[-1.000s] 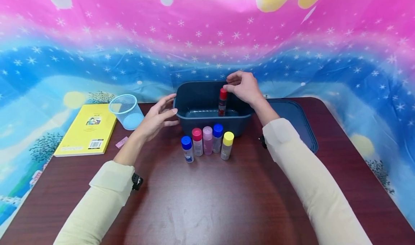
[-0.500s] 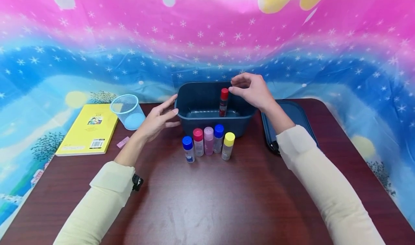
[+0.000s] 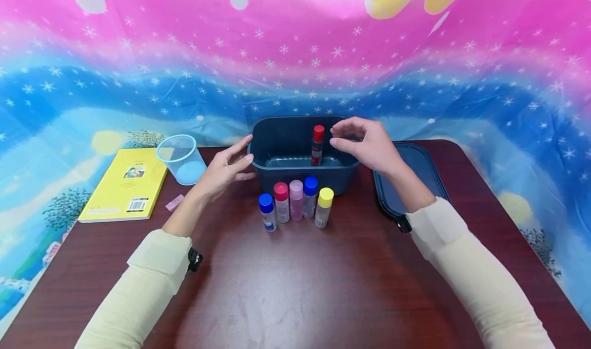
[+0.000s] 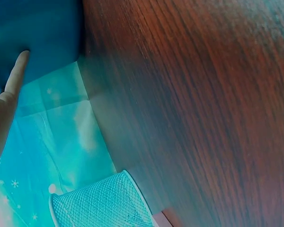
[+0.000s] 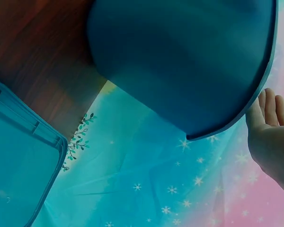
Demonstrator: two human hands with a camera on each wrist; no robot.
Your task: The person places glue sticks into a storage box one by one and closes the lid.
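Note:
A dark blue plastic bin point(image 3: 304, 177) stands toward the back of the table. Inside it, a small bottle with a red cap point(image 3: 317, 146) is upright. My left hand point(image 3: 226, 167) touches the bin's left end with fingers extended; a fingertip on the bin's wall point(image 4: 47, 38) shows in the left wrist view. Over the bin's right end, my right hand point(image 3: 367, 141) is held with fingers loosely bent, apart from the red-capped bottle. Several small bottles, such as a yellow-capped bottle point(image 3: 323, 209) and a pink bottle point(image 3: 296, 200), stand in front of the bin.
A dark lid point(image 3: 415, 174) lies right of the bin, under the right forearm. To the left are a light blue mesh cup point(image 3: 182, 159), a yellow book point(image 3: 124, 185) and a small pink piece point(image 3: 174, 202). A printed cloth point(image 3: 295, 46) hangs behind the table.
My right hand has let go of the red-capped bottle and drawn back to the right, leaving it upright in the bin. My left hand has stayed at the bin's left end.

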